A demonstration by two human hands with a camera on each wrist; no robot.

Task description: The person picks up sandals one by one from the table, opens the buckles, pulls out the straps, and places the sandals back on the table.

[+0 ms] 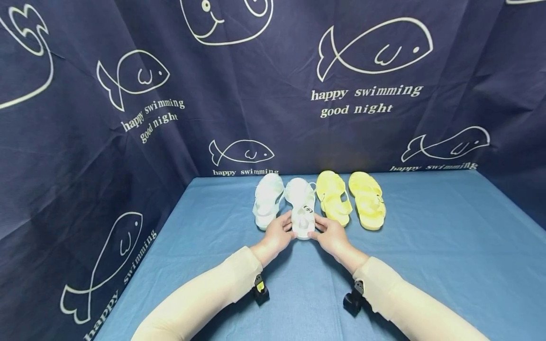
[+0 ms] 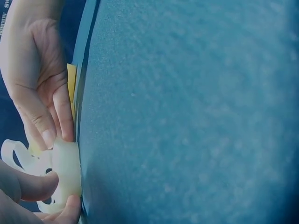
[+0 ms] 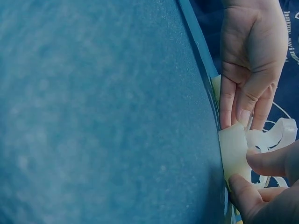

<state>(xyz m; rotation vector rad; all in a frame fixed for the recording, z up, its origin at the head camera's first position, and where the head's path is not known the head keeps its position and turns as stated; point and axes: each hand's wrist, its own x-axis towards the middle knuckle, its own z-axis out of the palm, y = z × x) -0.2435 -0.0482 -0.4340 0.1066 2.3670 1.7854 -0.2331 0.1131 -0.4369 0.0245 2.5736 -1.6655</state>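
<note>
A white sandal [image 1: 300, 193] lies on the blue table between both hands, its near end towards me. My left hand [image 1: 278, 233] grips the left side of that end, with the thumb [image 2: 44, 185] on the sole's edge. From the other side my right hand [image 1: 333, 235] holds the same end; its thumb [image 3: 264, 161] presses near the edge. The matching white sandal [image 1: 268, 194] lies just left of my left hand. Close beyond my right hand is a yellow sandal [image 1: 332, 189], with a second yellow sandal [image 1: 368, 201] to its right.
All the sandals stand in a row near the back edge of the blue cloth-covered table [image 1: 448, 246]. A dark blue curtain [image 1: 290, 118] with white fish drawings hangs behind and to the left. Black wrist cameras hang under both sleeves.
</note>
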